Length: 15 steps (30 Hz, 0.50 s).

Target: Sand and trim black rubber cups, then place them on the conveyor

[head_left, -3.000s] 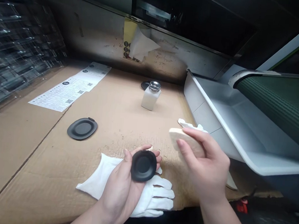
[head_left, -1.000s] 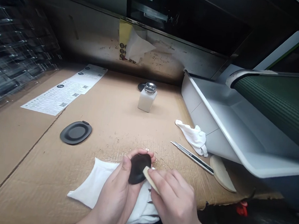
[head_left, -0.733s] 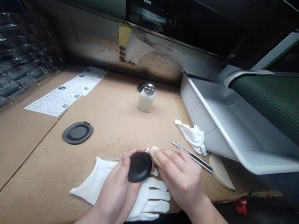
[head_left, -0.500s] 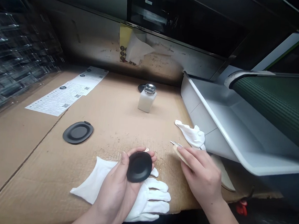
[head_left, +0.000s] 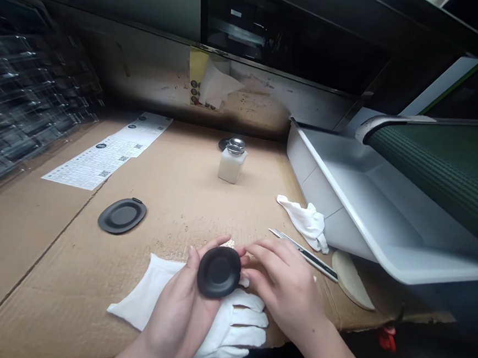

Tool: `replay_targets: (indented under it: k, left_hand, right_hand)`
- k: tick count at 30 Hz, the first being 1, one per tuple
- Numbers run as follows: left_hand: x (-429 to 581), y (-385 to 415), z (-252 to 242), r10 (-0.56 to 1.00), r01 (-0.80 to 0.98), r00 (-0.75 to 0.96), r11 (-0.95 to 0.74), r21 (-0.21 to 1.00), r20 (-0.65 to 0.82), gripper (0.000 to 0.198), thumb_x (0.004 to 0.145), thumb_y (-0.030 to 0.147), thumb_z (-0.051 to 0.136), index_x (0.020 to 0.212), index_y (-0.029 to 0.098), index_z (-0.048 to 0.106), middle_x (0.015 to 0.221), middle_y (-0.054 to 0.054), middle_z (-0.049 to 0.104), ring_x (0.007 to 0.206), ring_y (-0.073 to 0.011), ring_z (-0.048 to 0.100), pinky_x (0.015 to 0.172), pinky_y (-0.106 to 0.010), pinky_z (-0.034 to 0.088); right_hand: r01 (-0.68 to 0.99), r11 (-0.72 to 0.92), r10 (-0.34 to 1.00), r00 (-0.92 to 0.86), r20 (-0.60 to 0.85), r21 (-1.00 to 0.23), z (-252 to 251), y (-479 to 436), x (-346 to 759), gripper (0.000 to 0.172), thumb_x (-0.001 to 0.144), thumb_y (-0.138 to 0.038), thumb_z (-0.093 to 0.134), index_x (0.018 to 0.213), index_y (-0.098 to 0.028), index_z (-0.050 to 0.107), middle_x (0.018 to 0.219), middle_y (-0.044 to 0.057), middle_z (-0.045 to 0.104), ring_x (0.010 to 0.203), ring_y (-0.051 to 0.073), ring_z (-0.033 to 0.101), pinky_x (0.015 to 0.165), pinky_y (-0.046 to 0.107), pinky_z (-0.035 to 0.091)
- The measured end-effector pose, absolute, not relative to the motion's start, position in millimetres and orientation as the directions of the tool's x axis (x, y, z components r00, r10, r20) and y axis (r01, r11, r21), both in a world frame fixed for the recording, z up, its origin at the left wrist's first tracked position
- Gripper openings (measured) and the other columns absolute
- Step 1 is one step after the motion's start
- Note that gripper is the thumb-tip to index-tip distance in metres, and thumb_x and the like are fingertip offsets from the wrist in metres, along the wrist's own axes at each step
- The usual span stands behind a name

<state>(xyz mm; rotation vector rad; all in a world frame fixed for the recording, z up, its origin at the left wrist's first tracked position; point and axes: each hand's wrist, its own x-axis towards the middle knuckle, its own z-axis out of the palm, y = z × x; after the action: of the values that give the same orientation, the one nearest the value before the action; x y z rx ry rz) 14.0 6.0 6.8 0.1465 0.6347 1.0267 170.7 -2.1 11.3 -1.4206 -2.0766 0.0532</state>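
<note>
A black oval plastic piece with a shallow round recess (head_left: 219, 272) rests in my left hand (head_left: 185, 307), thumb along its left edge and fingers behind it. My right hand (head_left: 284, 287) has its bent fingers at the piece's right edge, thumb and fingertips close together there. Below both hands a white glove (head_left: 236, 325) lies flat, partly covered by my left hand. To the right, a box cutter (head_left: 311, 256) lies on the cardboard beside my right hand. Another black oval piece (head_left: 122, 215), with a small tab, lies to the left.
A white pump bottle (head_left: 232, 164) stands mid-table, with a dark piece (head_left: 224, 144) behind it. On the right are a grey bin (head_left: 337, 187), a crumpled white glove (head_left: 308, 223) and a pale curved piece (head_left: 351, 279). Printed sheets (head_left: 108, 152) and stacked clear trays (head_left: 31, 91) are left.
My right hand has let go of the box cutter, now lying on the cardboard, and has moved left to the black piece. My left hand still holds that piece.
</note>
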Motion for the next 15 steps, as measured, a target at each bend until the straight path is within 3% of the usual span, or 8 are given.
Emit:
replay_targets:
  k: [6,10,15]
  left_hand:
    - [14.6,4.7,6.3,0.861,-0.753,0.418,0.506,0.421,-0.289,0.041,0.089,0.044,0.034,0.117,0.02,0.053,0.124,-0.009,0.056,0.122,-0.025,0.042,0.104,-0.044,0.029]
    - [15.4,7.1,9.0,0.828,-0.709,0.427,0.556,0.433,-0.364,0.039,0.086,0.044,0.039,0.113,0.019,0.053,0.111,-0.013,0.063,0.113,-0.0283,0.051,0.102,-0.048,0.03]
    - [15.2,8.0,3.0,0.839,-0.642,0.359,0.54,0.545,-0.409,0.027,0.08,0.038,0.051,0.096,0.02,0.062,0.101,-0.011,0.068,0.105,-0.0282,0.057,0.098,-0.047,0.037]
  right_hand:
    - [0.848,0.482,0.831,-0.363,0.421,-0.22,33.2,36.1,149.4,0.021,0.088,-0.028,0.046,0.074,-0.021,0.06,0.072,-0.001,0.059,0.07,0.012,0.049,0.062,0.025,0.038]
    - [0.943,0.322,0.911,-0.284,0.3,-0.084,40.1,83.8,172.0,0.018,0.089,-0.029,0.045,0.08,-0.021,0.059,0.08,-0.001,0.061,0.078,0.013,0.053,0.064,0.024,0.037]
    - [0.964,0.263,0.939,-0.267,0.219,0.047,30.7,125.8,189.8,0.016,0.083,-0.021,0.053,0.07,-0.018,0.062,0.071,0.003,0.063,0.07,0.016,0.057,0.053,0.024,0.034]
